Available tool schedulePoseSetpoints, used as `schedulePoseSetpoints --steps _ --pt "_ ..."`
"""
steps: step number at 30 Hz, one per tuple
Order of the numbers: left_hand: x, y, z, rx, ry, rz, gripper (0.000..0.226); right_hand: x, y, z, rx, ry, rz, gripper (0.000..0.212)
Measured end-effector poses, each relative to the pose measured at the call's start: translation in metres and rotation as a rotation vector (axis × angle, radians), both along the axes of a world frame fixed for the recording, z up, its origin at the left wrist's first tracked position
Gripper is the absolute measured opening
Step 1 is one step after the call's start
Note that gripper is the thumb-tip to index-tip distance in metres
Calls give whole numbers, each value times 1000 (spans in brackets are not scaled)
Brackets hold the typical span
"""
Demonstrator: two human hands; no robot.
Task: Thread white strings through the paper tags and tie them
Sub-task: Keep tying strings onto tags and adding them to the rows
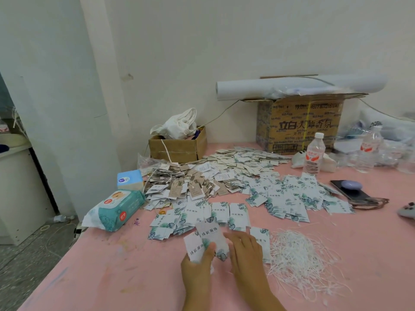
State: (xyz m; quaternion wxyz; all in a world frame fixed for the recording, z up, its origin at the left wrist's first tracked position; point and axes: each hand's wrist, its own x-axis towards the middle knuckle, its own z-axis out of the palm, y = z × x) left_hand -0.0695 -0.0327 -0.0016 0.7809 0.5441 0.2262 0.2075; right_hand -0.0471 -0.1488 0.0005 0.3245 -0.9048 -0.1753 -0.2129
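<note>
Your left hand [197, 263] pinches a few paper tags [210, 237] under its thumb, fanned just above the pink table [112, 265], probably to free one for threading; they are white with teal leaves and dark lettering. Your right hand [244, 250] lies palm down at their edge, whether pinching I cannot tell, with the tangled white strings [301, 263] heaped just beside it.

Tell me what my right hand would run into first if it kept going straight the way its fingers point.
Probably the paper tags that the left hand pinches. The right hand points up and left at them, with its fingertips at their edge. Whether they touch is unclear.
</note>
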Motion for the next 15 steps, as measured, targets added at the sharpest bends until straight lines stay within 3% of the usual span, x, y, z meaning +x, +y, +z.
schedulePoseSetpoints --steps 3,7,10,15 --pt "1 0 0 61 21 -28 9 -9 -6 1 249 9 111 30" --pt "-1 1 2 12 29 -114 11 -8 -9 3 506 247 267 21" --pt "0 3 2 0 38 -161 12 -3 -11 0 582 259 242 32" --pt "-1 0 1 118 28 -216 15 -3 -12 -1 603 313 240 28"
